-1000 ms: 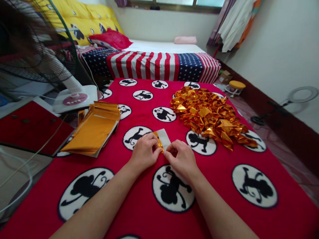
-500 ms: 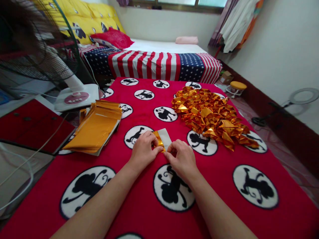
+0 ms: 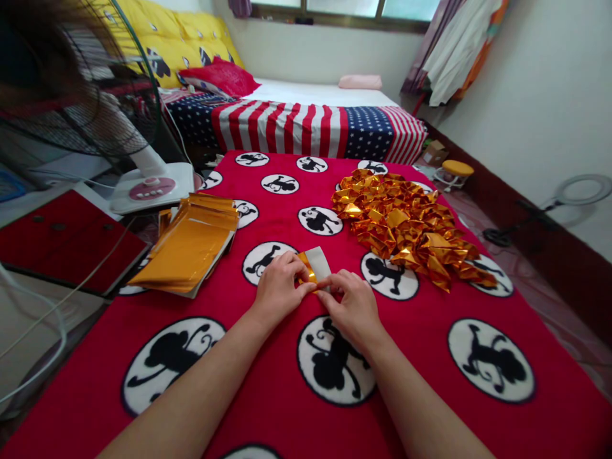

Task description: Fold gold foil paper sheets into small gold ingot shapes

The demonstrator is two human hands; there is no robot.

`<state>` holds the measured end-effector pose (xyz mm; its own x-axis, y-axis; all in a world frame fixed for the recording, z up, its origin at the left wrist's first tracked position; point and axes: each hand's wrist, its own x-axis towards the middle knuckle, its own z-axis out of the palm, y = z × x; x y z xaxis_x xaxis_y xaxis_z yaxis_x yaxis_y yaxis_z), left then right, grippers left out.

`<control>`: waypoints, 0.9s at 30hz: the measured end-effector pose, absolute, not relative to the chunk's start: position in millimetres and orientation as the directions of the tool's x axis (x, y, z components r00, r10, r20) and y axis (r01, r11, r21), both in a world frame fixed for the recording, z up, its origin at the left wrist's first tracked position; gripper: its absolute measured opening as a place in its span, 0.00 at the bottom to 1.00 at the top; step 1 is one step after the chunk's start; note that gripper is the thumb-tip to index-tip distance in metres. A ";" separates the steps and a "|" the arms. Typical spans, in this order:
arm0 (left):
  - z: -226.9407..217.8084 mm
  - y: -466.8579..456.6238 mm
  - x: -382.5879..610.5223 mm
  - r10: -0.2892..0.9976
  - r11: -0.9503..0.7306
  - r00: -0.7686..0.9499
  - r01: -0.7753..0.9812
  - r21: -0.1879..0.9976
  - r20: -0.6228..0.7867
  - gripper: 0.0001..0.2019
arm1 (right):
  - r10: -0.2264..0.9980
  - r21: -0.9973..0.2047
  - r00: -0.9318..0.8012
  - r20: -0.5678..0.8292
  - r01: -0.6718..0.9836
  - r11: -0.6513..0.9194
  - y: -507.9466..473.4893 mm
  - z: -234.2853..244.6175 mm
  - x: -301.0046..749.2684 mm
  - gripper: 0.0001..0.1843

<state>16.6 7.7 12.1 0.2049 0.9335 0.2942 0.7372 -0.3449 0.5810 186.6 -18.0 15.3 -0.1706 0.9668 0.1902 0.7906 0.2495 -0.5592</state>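
Between my hands, at the middle of the red cloth, is a small sheet of gold foil paper [image 3: 317,260], partly folded, its pale grey back facing up at the far right part. My left hand [image 3: 282,284] is closed on its left and near edge, thumb pressed against the fold. From the right, my right hand [image 3: 351,303] pinches the near right corner between thumb and fingers. Off to the left lies a stack of flat gold foil sheets [image 3: 184,245]. At the right is a heap of folded gold foil pieces [image 3: 406,223].
A red cloth with monkey roundels [image 3: 411,357] covers the table. A fan [image 3: 157,185] stands at the left beside a red panel [image 3: 67,236]. Behind the table is a bed [image 3: 306,131]; at the right are a yellow stool [image 3: 458,167] and a ring light stand [image 3: 545,207].
My right hand's fingers have come inward over the near right corner of the foil paper, closer to my left thumb. The whole view has shifted slightly.
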 end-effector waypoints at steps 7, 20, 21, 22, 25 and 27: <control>11.1 4.2 17.9 0.931 -0.346 0.193 0.736 0.581 0.310 0.08 | 0.967 -0.554 -0.142 0.212 0.797 0.239 -15.0 13.3 184.8 0.01; 13.4 11.8 19.6 0.873 -0.454 0.319 0.809 0.374 0.370 0.04 | 0.923 -0.577 -0.003 0.384 0.780 0.242 -12.3 2.6 187.1 0.21; 12.3 10.5 21.6 0.867 -0.465 0.335 0.808 0.362 0.368 0.03 | 0.926 -0.574 -0.009 0.378 0.782 0.242 -11.9 3.0 187.3 0.21; 11.2 9.0 23.8 0.865 -0.472 0.346 0.806 0.356 0.364 0.03 | 0.928 -0.572 -0.014 0.372 0.784 0.241 -11.4 3.3 187.6 0.20; 8.7 4.6 29.4 0.880 -0.451 0.332 0.807 0.381 0.339 0.06 | 0.934 -0.577 -0.012 0.358 0.784 0.231 -10.5 3.9 188.8 0.19; 8.5 2.7 31.0 0.897 -0.424 0.309 0.802 0.421 0.316 0.06 | 0.933 -0.584 -0.003 0.360 0.779 0.227 -10.2 3.7 189.5 0.18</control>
